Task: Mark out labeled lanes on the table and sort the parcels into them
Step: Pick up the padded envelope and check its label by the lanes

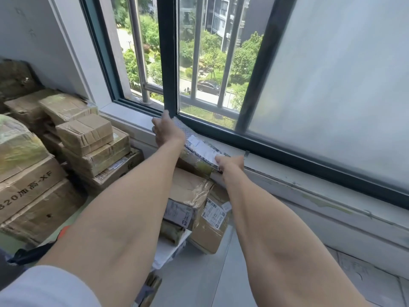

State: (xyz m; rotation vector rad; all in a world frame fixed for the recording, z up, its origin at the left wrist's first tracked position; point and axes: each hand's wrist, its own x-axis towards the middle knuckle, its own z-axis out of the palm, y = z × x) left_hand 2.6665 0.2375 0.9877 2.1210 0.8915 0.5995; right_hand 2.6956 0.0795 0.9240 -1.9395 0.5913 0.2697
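Note:
A flat grey plastic-wrapped parcel point(200, 144) with a white shipping label lies tilted on the window sill point(276, 167), resting on a stack of cardboard boxes point(188, 191). My left hand point(166, 128) grips the parcel's far upper end by the window frame. My right hand point(230, 166) holds its near lower end, thumb on the label. Both arms are stretched forward.
More taped cardboard boxes point(88, 138) are piled at the left against the wall, with a large box point(28, 191) in front. Labelled cartons point(212, 220) sit on the grey floor below the sill. A barred window point(199, 63) rises straight ahead.

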